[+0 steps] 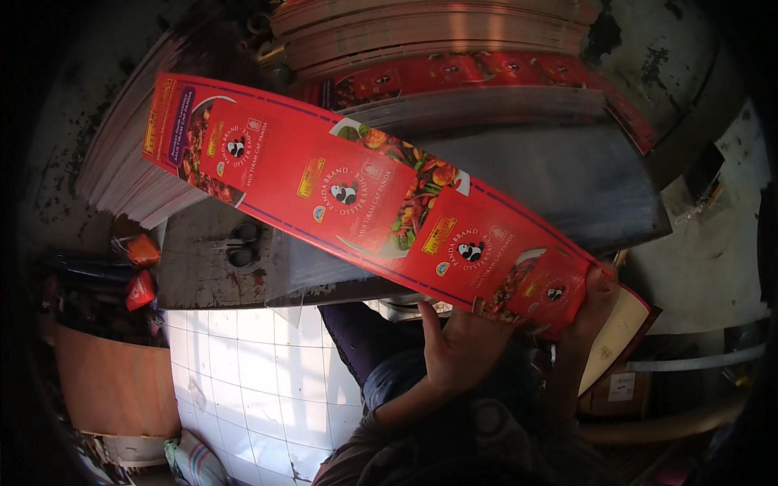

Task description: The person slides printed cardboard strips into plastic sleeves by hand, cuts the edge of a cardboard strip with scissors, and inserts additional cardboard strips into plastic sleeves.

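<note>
A long red printed cardboard sheet slants across the view, its far end at the upper left and its near end at the lower right. Food pictures and small round panda emblems repeat along it. My right hand grips the near end, where the card bends. Against the lower edge lies my left hand, its thumb stretched up and apart; the other fingers are partly hidden by the sheet. Below the sheet, a pair of dark-handled scissors rests on the worn table.
Stacks of flat card sheets stand at the back, and another stack leans at the left. Clear plastic film covers part of the table. White floor tiles, a brown carton and a striped sack are lower left.
</note>
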Motion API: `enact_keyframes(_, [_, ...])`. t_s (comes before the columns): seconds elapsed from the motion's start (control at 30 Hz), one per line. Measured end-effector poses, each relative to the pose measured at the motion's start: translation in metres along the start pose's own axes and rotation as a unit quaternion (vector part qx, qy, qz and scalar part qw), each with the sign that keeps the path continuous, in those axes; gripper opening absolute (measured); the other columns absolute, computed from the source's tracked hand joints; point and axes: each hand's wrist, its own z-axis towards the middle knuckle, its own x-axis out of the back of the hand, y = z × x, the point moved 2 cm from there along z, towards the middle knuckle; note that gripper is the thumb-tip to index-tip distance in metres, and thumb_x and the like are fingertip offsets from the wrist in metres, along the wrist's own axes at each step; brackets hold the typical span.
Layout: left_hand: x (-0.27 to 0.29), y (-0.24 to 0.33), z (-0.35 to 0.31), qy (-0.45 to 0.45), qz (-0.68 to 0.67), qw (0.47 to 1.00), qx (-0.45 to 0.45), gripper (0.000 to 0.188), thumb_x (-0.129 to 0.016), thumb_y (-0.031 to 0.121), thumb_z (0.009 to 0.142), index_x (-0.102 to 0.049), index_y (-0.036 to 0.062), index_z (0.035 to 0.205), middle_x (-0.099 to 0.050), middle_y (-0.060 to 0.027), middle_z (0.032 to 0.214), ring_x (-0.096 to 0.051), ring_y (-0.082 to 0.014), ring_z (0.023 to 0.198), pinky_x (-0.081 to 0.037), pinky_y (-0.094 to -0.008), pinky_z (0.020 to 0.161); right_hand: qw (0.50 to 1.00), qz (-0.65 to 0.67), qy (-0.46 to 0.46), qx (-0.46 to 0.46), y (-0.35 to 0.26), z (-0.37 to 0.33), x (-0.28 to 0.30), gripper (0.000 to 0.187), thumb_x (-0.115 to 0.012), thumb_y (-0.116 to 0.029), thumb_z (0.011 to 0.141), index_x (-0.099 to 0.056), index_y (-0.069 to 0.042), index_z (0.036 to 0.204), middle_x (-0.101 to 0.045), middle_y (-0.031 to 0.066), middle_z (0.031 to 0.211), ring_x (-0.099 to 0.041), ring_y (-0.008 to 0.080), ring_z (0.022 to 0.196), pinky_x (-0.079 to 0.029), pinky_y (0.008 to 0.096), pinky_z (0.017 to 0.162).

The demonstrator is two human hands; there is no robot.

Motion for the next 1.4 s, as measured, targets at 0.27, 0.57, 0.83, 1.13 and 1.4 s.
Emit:
enact_keyframes(0.27, [-0.011,0.086,-0.014,0.213,0.325,0.891,-0.234,0.026,-0.046,0.014,0.088,-0.049,0.0023,0.112,-0.051,-0.0104,0.113,-0.049,-0.0245,0.107,-0.038,-0.0426,0.093,0.998,-0.006,-0.063,0.011,0.004,0.069,0.108,0.036,-0.066,-0.035,0.075,-0.040,-0.009,0.073,-0.041,-0.0030,0.071,-0.040,0.0061,0.063,-0.034,0.0206,0.057])
enact_keyframes(0.57, [-0.023,0.129,-0.010,0.212,0.393,0.850,-0.279,0.026,-0.045,0.009,0.088,-0.049,-0.0064,0.109,-0.054,-0.0169,0.109,-0.053,-0.0271,0.101,-0.042,-0.0413,0.089,0.995,-0.073,-0.066,-0.027,-0.007,0.137,0.153,0.025,-0.058,-0.024,0.082,-0.039,-0.011,0.073,-0.040,-0.0035,0.069,-0.043,0.0061,0.065,-0.039,0.0218,0.059])
enact_keyframes(0.83, [-0.034,0.161,0.008,0.271,0.459,0.788,-0.309,0.033,-0.047,0.008,0.087,-0.045,-0.0084,0.115,-0.054,-0.0203,0.110,-0.053,-0.0267,0.103,-0.044,-0.0375,0.089,0.992,-0.109,-0.061,-0.035,-0.012,0.174,0.140,0.025,-0.054,-0.022,0.085,-0.050,-0.001,0.098,-0.051,0.0022,0.085,-0.050,0.0098,0.077,-0.042,0.0241,0.070])
enact_keyframes(1.13, [-0.062,0.256,-0.005,0.297,0.945,0.125,-0.049,0.041,-0.051,0.025,0.085,-0.047,0.0045,0.120,-0.053,-0.0152,0.116,-0.043,-0.0379,0.114,-0.032,-0.0486,0.096,0.949,-0.285,-0.130,-0.024,-0.018,0.222,0.128,0.031,-0.054,-0.023,0.085,-0.052,0.002,0.102,-0.054,0.0061,0.091,-0.050,0.0122,0.082,-0.040,0.0264,0.077])
enact_keyframes(1.4, [-0.039,0.327,-0.006,0.239,0.963,0.118,0.044,0.040,-0.054,0.023,0.082,-0.046,0.0087,0.118,-0.026,-0.0105,0.138,-0.015,-0.0390,0.128,-0.027,-0.0476,0.100,0.842,-0.510,-0.174,0.012,-0.048,0.256,0.104,0.040,-0.054,-0.031,0.084,-0.052,0.001,0.108,-0.059,0.0109,0.090,-0.055,0.0181,0.085,-0.040,0.0300,0.079])
